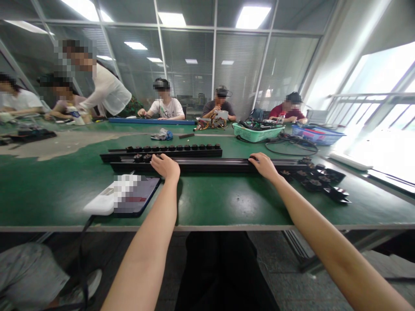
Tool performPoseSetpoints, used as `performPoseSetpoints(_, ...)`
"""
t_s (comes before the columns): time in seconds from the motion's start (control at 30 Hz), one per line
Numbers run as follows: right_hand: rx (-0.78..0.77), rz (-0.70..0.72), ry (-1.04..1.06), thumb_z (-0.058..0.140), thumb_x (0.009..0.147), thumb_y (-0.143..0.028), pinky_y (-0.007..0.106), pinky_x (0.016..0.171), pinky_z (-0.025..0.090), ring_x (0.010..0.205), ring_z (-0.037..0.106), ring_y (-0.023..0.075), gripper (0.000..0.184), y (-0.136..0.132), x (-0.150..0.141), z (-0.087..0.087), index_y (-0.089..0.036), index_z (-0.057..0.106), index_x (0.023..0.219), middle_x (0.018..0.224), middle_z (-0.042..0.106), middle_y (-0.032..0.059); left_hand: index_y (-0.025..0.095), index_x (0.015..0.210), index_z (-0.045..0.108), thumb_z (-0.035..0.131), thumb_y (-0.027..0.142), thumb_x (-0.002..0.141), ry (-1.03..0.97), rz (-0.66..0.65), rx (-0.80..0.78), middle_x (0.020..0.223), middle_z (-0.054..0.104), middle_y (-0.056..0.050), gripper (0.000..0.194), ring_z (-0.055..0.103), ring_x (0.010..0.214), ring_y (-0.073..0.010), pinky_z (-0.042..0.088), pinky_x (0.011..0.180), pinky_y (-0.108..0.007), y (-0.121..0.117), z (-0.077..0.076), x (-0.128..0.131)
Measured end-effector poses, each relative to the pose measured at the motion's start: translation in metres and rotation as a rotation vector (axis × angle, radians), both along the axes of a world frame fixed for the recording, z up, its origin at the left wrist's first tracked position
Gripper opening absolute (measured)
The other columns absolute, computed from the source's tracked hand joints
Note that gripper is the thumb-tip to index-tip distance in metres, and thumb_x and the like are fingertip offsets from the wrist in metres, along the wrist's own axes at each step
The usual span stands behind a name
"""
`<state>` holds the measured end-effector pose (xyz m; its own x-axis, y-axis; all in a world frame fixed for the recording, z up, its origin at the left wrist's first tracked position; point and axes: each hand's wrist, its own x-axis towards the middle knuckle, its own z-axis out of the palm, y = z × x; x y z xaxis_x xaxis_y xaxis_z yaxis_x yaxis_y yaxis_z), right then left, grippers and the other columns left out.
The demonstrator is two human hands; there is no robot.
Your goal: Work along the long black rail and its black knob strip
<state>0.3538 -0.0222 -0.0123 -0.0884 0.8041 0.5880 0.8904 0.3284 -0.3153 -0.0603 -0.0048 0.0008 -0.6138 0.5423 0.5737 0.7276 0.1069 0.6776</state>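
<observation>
A long black rail (210,165) lies across the green table (207,203) in front of me. My left hand (166,166) is curled over its left part, fingers closed on it. My right hand (263,164) grips the same rail further right. Behind it lies a second black strip (162,153) carrying a row of black socket modules. Several loose black socket modules (316,179) are heaped at the rail's right end.
A phone on a white power bank (125,198) lies near the front left edge. A green basket (257,131) and a blue basket (316,134) with cables stand at the back right. Several people sit working along the far and left sides.
</observation>
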Motion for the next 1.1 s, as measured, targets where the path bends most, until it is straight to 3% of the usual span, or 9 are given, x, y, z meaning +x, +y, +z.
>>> performPoseSetpoints(0.3,0.010,-0.026,-0.037,0.051,0.101,-0.039,0.048,0.111,0.048,0.118,0.065,0.0329,0.040,0.000,0.004,-0.003,-0.017,0.074,0.125,0.120,0.075,0.0170,0.005,0.124,0.066,0.038,0.007,0.094,-0.029,-0.013,0.021,0.159,0.045,-0.030,0.041,0.037,0.156,-0.0351,0.023,0.132,-0.058,0.001,0.000,-0.001)
performPoseSetpoints(0.53,0.015,-0.105,0.045,0.059,0.096,-0.041,0.051,0.111,0.048,0.120,0.066,0.0359,0.055,0.000,0.007,-0.007,-0.011,0.063,0.140,0.121,0.075,0.0198,0.004,0.123,0.066,0.038,0.006,0.093,-0.032,-0.016,0.017,0.160,0.044,-0.031,0.041,0.036,0.157,-0.0348,0.022,0.132,-0.057,0.001,0.000,-0.001)
performPoseSetpoints(0.63,0.021,-0.112,0.058,0.061,0.093,-0.042,0.049,0.109,0.048,0.115,0.067,0.0346,0.051,0.000,0.008,-0.008,-0.012,0.066,0.134,0.117,0.076,0.0190,0.006,0.123,0.066,0.040,0.006,0.091,-0.060,-0.032,0.027,0.160,0.044,-0.030,0.041,0.036,0.157,-0.0350,0.022,0.132,-0.059,0.000,0.002,-0.001)
performPoseSetpoints(0.83,0.028,-0.086,0.087,0.060,0.092,-0.043,0.044,0.097,0.052,0.098,0.066,0.0294,0.031,0.000,0.010,-0.006,-0.018,0.073,0.103,0.101,0.074,0.0131,0.007,0.122,0.066,0.041,0.006,0.090,-0.070,-0.027,0.040,0.158,0.047,-0.028,0.041,0.037,0.157,-0.0348,0.023,0.132,-0.060,-0.001,0.003,0.000)
performPoseSetpoints(1.1,0.076,-0.087,0.098,0.062,0.091,-0.044,0.046,0.098,0.050,0.098,0.061,0.0299,0.026,0.000,0.012,-0.005,-0.020,0.073,0.094,0.094,0.070,0.0123,0.005,0.121,0.066,0.041,0.007,0.090,-0.040,-0.024,0.016,0.158,0.045,-0.031,0.040,0.037,0.156,-0.0346,0.022,0.133,-0.056,-0.001,0.003,0.001)
